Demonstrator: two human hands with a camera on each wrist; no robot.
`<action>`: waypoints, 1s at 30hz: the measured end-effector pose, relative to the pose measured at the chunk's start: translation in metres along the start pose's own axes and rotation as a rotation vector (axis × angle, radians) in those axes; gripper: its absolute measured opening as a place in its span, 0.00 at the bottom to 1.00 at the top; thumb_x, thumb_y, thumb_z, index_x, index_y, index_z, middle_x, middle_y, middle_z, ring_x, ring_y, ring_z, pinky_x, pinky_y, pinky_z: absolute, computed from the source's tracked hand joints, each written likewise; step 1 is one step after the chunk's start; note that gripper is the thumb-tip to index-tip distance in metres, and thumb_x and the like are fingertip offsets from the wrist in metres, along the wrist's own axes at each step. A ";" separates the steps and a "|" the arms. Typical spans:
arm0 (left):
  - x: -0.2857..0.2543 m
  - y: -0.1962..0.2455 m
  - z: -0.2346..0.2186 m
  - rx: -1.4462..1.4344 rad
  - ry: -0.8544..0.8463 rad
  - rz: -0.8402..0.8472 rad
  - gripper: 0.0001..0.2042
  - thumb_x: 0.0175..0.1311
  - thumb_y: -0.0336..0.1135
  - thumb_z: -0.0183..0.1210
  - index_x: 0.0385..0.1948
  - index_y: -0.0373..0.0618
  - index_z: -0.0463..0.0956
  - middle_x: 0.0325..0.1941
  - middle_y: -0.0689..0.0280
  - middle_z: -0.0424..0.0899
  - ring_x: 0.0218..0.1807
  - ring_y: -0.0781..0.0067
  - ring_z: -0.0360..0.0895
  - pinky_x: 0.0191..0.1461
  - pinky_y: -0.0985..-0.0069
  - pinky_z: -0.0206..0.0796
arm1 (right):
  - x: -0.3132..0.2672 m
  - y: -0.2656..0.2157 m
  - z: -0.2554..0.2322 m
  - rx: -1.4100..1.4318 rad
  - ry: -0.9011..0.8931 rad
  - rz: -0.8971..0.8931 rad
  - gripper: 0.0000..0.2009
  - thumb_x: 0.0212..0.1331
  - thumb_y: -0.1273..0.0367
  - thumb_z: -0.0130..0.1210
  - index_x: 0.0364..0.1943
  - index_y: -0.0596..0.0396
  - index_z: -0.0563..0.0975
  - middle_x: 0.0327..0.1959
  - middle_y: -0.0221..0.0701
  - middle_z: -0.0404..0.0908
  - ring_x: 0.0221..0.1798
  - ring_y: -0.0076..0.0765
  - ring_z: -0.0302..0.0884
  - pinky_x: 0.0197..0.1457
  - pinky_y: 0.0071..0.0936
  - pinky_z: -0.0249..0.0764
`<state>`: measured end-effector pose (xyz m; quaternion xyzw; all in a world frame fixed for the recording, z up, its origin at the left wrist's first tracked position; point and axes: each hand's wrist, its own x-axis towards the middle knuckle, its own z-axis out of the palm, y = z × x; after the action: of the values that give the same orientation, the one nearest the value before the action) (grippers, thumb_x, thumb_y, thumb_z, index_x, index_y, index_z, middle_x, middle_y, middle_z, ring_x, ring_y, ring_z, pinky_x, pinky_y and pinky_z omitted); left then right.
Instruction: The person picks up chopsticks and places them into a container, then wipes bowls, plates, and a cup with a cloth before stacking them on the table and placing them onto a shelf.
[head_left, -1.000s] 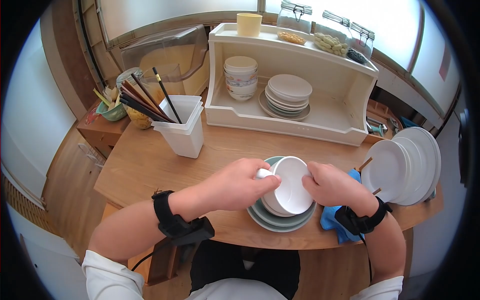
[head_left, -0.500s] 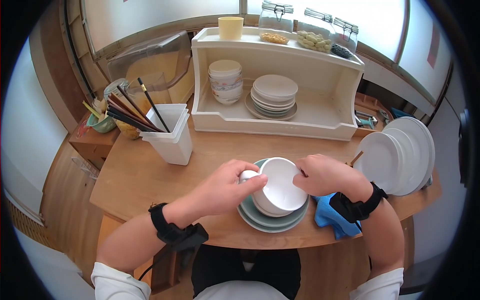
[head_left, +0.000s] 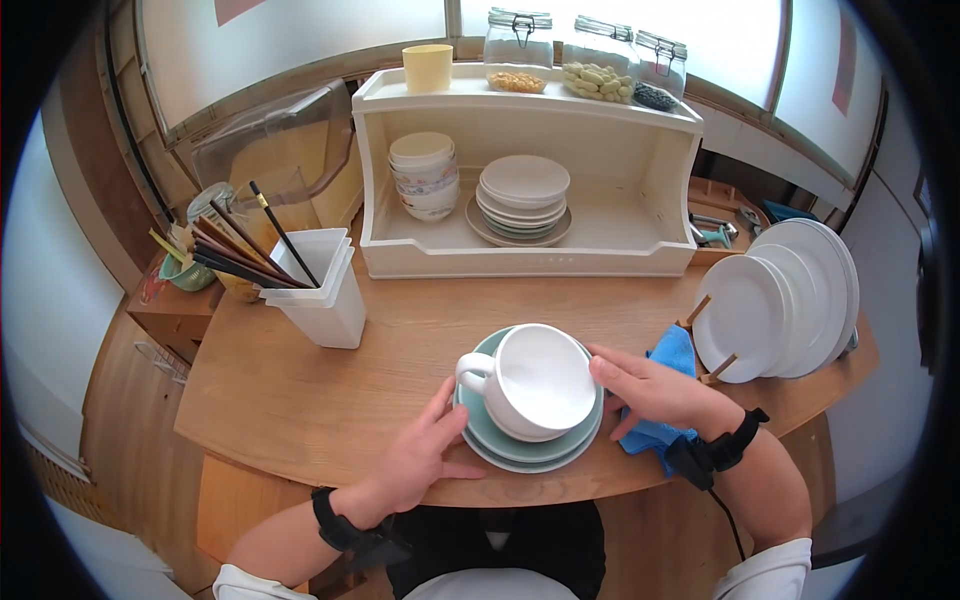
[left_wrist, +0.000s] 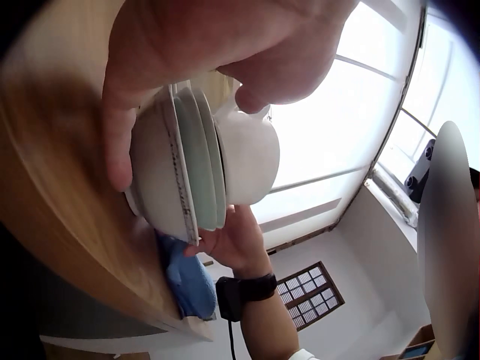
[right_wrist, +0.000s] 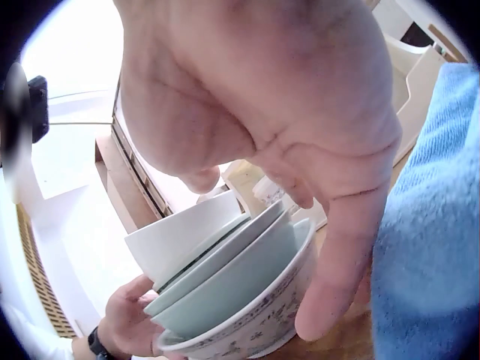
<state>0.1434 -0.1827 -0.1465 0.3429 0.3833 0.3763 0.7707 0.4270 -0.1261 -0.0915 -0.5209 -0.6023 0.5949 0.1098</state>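
Observation:
A white mug (head_left: 545, 380) sits tilted on a stack of green dishes (head_left: 480, 425), its handle pointing left. Under the green ones, a bowl with a patterned outside (right_wrist: 255, 330) forms the bottom of the pile in the right wrist view. My left hand (head_left: 415, 460) is at the pile's near left side, fingers spread and fairly straight. On the right side is my right hand (head_left: 655, 388), its fingers extended beside mug and dishes. Whether the fingertips touch the pile is hard to tell. Neither hand grips the mug.
A blue cloth (head_left: 665, 350) lies right of the pile, beside a rack of white plates (head_left: 740, 320). White containers with chopsticks (head_left: 330, 310) stand left. Behind is a cream shelf (head_left: 520, 262) with bowls, plates, a yellow cup (head_left: 428, 68) and jars.
Both hands have let go of the mug and moved down to either side of the pile, fingers spreading. The mug now rests on the dishes. The head view has shifted.

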 end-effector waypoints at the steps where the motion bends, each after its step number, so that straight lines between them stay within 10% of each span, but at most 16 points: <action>1: 0.000 0.000 0.004 -0.049 0.002 0.001 0.32 0.73 0.41 0.45 0.73 0.51 0.37 0.70 0.58 0.53 0.69 0.58 0.58 0.62 0.59 0.68 | -0.001 -0.001 0.003 -0.002 0.001 -0.004 0.36 0.68 0.45 0.39 0.72 0.54 0.50 0.59 0.41 0.68 0.52 0.34 0.70 0.44 0.30 0.81; 13: 0.026 0.014 0.012 0.072 0.019 0.072 0.30 0.73 0.33 0.46 0.73 0.51 0.41 0.65 0.61 0.63 0.60 0.66 0.69 0.59 0.63 0.70 | -0.005 -0.005 0.007 0.205 0.014 -0.064 0.32 0.69 0.46 0.37 0.69 0.52 0.54 0.59 0.38 0.70 0.51 0.33 0.75 0.48 0.32 0.81; 23: 0.125 0.098 0.077 0.241 -0.034 0.171 0.26 0.73 0.33 0.44 0.71 0.50 0.49 0.60 0.61 0.71 0.54 0.66 0.76 0.57 0.63 0.71 | 0.010 -0.048 -0.101 0.232 0.277 -0.036 0.29 0.68 0.48 0.37 0.61 0.58 0.65 0.45 0.43 0.79 0.40 0.44 0.82 0.43 0.42 0.81; 30: 0.214 0.132 0.109 0.263 -0.102 0.197 0.25 0.72 0.35 0.42 0.70 0.50 0.51 0.60 0.59 0.70 0.53 0.61 0.76 0.57 0.64 0.71 | 0.031 -0.074 -0.177 0.150 0.453 0.008 0.29 0.66 0.50 0.36 0.62 0.57 0.64 0.53 0.44 0.73 0.44 0.50 0.79 0.40 0.44 0.82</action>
<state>0.2846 0.0345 -0.0587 0.4956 0.3539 0.3787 0.6969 0.5101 0.0224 0.0022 -0.6338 -0.5143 0.5062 0.2784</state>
